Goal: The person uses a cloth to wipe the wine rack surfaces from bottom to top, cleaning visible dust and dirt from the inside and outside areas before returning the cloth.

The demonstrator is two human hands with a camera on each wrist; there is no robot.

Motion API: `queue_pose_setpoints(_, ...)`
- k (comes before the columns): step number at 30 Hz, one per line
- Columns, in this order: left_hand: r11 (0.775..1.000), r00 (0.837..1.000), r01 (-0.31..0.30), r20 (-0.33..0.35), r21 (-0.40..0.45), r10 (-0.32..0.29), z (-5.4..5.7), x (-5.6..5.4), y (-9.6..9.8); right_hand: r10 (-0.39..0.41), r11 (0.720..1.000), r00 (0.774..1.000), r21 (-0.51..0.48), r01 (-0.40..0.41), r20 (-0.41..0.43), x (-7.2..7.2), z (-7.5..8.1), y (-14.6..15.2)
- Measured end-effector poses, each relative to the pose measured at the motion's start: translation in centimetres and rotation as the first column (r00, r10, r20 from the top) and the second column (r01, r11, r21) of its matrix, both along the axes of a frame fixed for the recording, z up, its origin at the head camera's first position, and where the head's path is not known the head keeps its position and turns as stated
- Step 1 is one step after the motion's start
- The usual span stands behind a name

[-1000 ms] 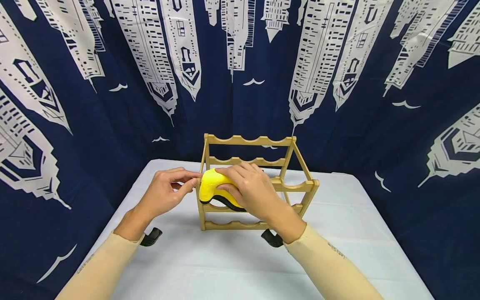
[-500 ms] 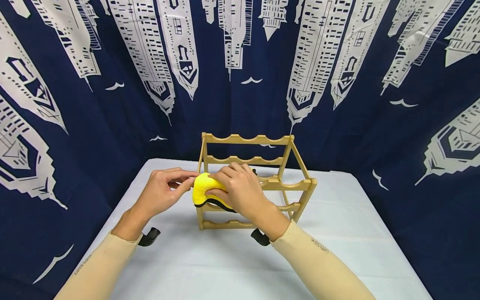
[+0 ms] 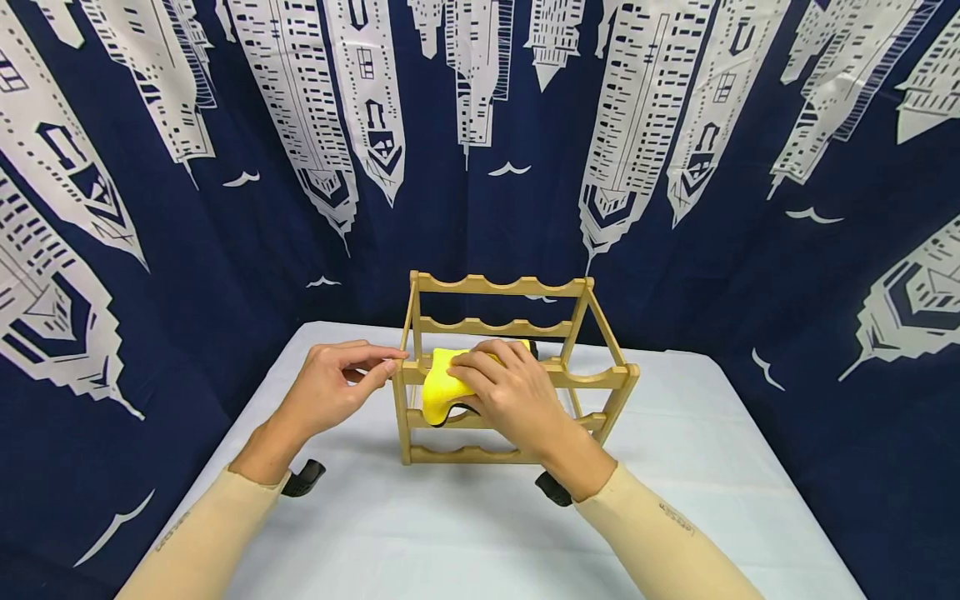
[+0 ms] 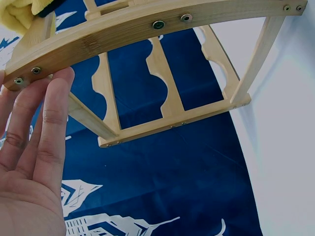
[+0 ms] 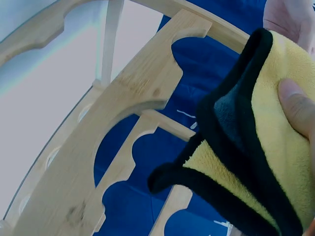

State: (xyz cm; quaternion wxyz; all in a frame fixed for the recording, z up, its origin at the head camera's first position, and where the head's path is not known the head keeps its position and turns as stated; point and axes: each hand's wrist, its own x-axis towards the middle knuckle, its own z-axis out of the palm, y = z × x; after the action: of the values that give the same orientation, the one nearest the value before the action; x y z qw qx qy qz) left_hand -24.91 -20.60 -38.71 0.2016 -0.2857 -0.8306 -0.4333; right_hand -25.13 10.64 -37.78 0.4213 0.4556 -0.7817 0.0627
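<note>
A wooden wine rack point(image 3: 596, 379) with scalloped rails stands on the table. My left hand point(image 3: 333, 387) pinches its upper front-left corner; in the left wrist view the fingers of the left hand point(image 4: 42, 142) meet the end of the side rail point(image 4: 128, 42). My right hand point(image 3: 517, 400) holds a folded yellow cleaning cloth point(image 3: 442, 383) with black edging over the upper front rail, near the left end. In the right wrist view the thumb presses on the cloth point(image 5: 275, 103), whose grey inside shows at the fold. The palm side of my right hand is hidden in the head view.
A white cloth covers the table point(image 3: 712, 467). Behind and at both sides hangs a dark blue curtain point(image 3: 480, 217) printed with white buildings and birds. Black camera mounts point(image 3: 303, 479) sit below both wrists.
My right hand and the cleaning cloth shifted left along the front rail, then back to the right. The left hand stays at the rack's corner.
</note>
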Motion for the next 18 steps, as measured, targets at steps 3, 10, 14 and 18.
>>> queue_pose_setpoints(3, 1.0, 1.0, -0.002, -0.006, 0.005, 0.002, 0.0, 0.1, 0.1, 0.001, 1.0, 1.0, -0.023, -0.001, 0.013, 0.4, 0.2, 0.6)
queue_pose_setpoints(10, 1.0, 1.0, -0.001, -0.007, 0.017, 0.001, -0.1, 0.1, 0.4, -0.008, 0.993, 0.993, -0.118, 0.022, 0.121, 1.0, 0.5, 2.3)
queue_pose_setpoints(14, 1.0, 1.0, -0.006, -0.012, 0.016, 0.006, -0.3, 0.0, 0.4, -0.028, 0.987, 0.988, -0.151, 0.052, 0.153, 1.1, 0.3, 3.9)
queue_pose_setpoints(18, 0.999, 1.0, -0.013, -0.02, 0.029, 0.014, -0.4, 0.0, 0.3, -0.09, 0.989, 0.985, -0.106, 0.106, 0.147, 1.0, 0.0, 5.4)
